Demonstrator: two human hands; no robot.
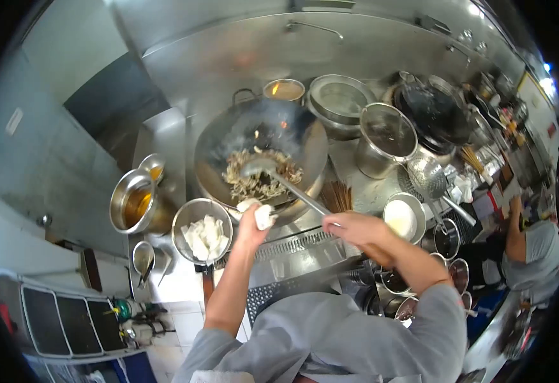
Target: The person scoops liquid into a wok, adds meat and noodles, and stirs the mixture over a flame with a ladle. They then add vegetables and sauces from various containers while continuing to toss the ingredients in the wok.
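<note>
A large wok (212, 143) sits at the centre of the range, with steam rising from it. Sliced brown and pale food (254, 185) lies in its bottom. My left hand (251, 231) is closed around a folded white cloth (265, 217) at the wok's near rim; whatever the cloth covers is hidden. In my right hand (354, 228) is the handle of a long metal ladle (292, 186). Its head rests among the food. Left of my left hand, a round strainer (175, 233) holds white pieces (207, 237).
A pot of amber liquid (119, 198) stands at the left. Behind the wok are a small bowl (284, 90) and a large basin (342, 99). A tall pot (376, 156), a bamboo brush (337, 196) and a perforated skimmer (427, 177) lie to the right. A co-worker (535, 252) stands far right.
</note>
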